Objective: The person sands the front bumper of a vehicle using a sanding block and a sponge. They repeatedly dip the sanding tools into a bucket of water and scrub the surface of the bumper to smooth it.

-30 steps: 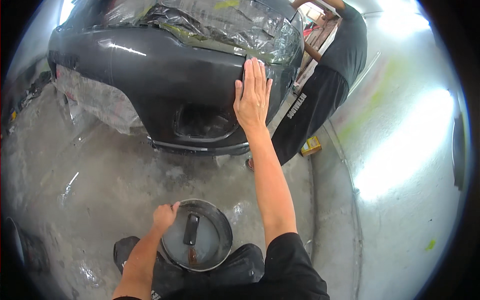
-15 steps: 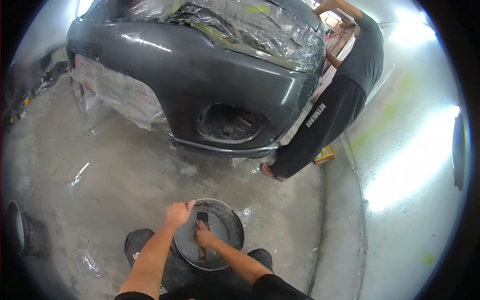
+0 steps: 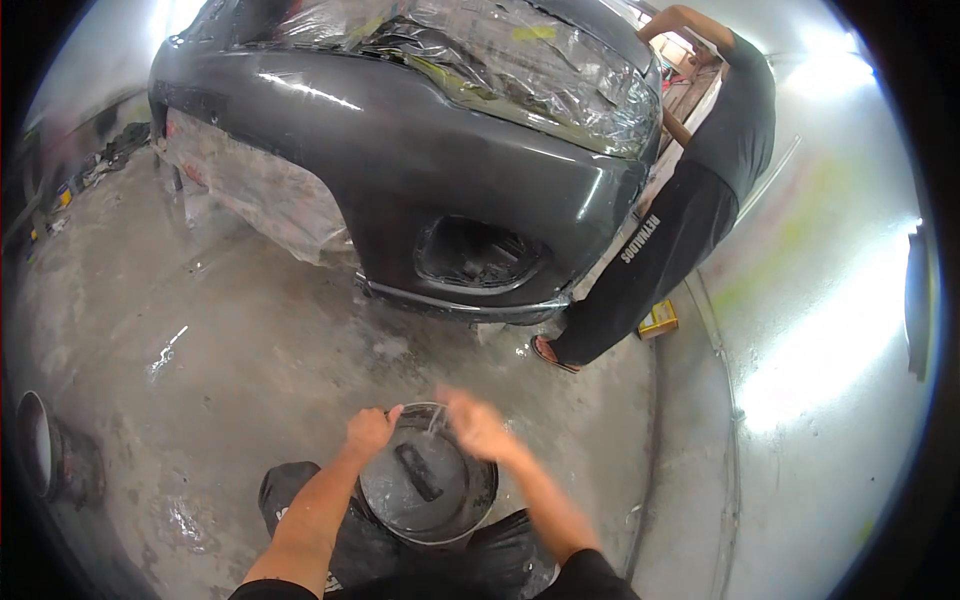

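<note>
A round bucket (image 3: 484,500) of cloudy grey water stands between my knees. My left hand (image 3: 372,430) grips its far left rim, fingers wrapped over the edge. A dark oblong block (image 3: 418,472) lies slanted in the water, apart from both hands. Over the bucket's far right rim is my right hand (image 3: 476,424), smeared by motion, with a streak of water below it. Whether it holds anything cannot be made out.
A dark grey car body (image 3: 400,160), partly wrapped in plastic sheeting (image 3: 560,75), stands ahead. A co-worker (image 3: 690,190) in dark clothes leans in at its right side, near a yellow box (image 3: 658,320). Another bucket (image 3: 62,450) is at far left.
My right hand has come up out of the water, away from the block, to the far right rim. The block now lies loose at a different slant. My left hand stays on the rim.
</note>
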The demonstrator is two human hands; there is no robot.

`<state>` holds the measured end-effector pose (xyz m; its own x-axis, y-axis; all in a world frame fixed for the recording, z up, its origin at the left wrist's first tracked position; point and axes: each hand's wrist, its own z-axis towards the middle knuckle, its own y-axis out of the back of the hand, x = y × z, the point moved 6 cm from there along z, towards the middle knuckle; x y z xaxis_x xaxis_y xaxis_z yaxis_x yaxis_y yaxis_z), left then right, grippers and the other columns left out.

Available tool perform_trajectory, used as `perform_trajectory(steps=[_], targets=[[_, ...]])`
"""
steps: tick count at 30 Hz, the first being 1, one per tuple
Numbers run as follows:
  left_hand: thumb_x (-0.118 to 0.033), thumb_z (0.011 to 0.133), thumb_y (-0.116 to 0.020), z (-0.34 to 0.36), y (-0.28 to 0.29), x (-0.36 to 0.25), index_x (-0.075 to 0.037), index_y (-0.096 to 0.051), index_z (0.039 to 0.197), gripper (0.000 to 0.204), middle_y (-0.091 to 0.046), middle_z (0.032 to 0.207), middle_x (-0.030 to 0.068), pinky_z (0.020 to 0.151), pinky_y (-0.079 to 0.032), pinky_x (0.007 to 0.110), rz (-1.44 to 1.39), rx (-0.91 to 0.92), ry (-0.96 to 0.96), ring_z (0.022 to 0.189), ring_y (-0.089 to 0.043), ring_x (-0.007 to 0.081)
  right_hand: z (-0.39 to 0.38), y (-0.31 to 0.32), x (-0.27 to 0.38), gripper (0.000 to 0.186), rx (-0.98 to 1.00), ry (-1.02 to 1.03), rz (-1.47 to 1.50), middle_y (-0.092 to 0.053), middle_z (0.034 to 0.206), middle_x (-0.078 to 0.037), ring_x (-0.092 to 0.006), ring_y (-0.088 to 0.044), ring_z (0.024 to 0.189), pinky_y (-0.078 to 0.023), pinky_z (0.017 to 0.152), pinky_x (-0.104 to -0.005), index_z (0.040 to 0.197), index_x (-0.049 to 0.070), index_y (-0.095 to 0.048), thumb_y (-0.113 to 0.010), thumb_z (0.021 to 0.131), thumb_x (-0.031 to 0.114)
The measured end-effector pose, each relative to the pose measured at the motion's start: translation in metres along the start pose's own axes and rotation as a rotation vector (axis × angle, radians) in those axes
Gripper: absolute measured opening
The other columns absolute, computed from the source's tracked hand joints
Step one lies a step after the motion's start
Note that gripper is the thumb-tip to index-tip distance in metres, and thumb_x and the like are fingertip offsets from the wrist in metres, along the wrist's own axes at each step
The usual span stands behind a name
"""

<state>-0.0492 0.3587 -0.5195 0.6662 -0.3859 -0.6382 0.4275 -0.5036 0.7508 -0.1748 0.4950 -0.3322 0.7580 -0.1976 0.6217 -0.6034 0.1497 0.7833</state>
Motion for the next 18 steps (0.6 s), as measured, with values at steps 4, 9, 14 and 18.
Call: perform_trajectory(steps=[4, 9, 14, 18], targets=[[-0.062, 0.102, -0.043, 0.005, 0.001, 0.004, -0.001, -0.075, 0.097, 0.069, -0.073, 0.097, 0.0252, 0.086, -0.055, 0.053, 0.011, -0.024, -0.011, 0.097, -0.069, 0.0448, 0.052, 0.175, 0.159, 0.048, -0.767, 0.630, -0.589, -0.050, 0.149, -0.020, -0.0393, -0.046, 0.140, -0.036, 0.116, -0.0559, 0.143, -0.002, -0.050, -0.055, 0.096, 0.000], [-0.061, 0.103, -0.043, -0.002, -0.010, -0.023, -0.002, -0.075, 0.097, 0.067, -0.073, 0.097, 0.0248, 0.087, -0.055, 0.052, 0.012, 0.011, -0.038, 0.097, -0.069, 0.0445, 0.146, 0.219, 0.182, 0.055, -0.907, 0.709, -1.040, -0.047, 0.152, -0.017, -0.0351, -0.043, 0.143, -0.034, 0.116, -0.0580, 0.145, 0.001, -0.047, -0.060, 0.093, 0.011], [-0.060, 0.103, -0.043, -0.003, 0.005, -0.015, -0.003, -0.076, 0.097, 0.066, -0.073, 0.096, 0.0241, 0.088, -0.054, 0.051, 0.006, 0.019, -0.016, 0.097, -0.069, 0.0444, 0.105, 0.274, 0.123, 0.053, -1.147, 0.446, -0.909, -0.049, 0.149, -0.021, -0.0384, -0.045, 0.140, -0.029, 0.115, -0.0630, 0.145, 0.000, -0.048, -0.059, 0.100, 0.027], [-0.059, 0.104, -0.042, -0.006, 0.001, -0.016, -0.003, -0.075, 0.097, 0.065, -0.073, 0.096, 0.0236, 0.088, -0.054, 0.052, -0.002, 0.004, -0.017, 0.097, -0.069, 0.0444, 0.138, 0.227, 0.176, 0.043, -1.277, 0.647, -0.704, -0.053, 0.134, -0.030, -0.0461, -0.048, 0.130, -0.031, 0.110, -0.0632, 0.128, -0.007, -0.052, -0.055, 0.100, 0.026]])
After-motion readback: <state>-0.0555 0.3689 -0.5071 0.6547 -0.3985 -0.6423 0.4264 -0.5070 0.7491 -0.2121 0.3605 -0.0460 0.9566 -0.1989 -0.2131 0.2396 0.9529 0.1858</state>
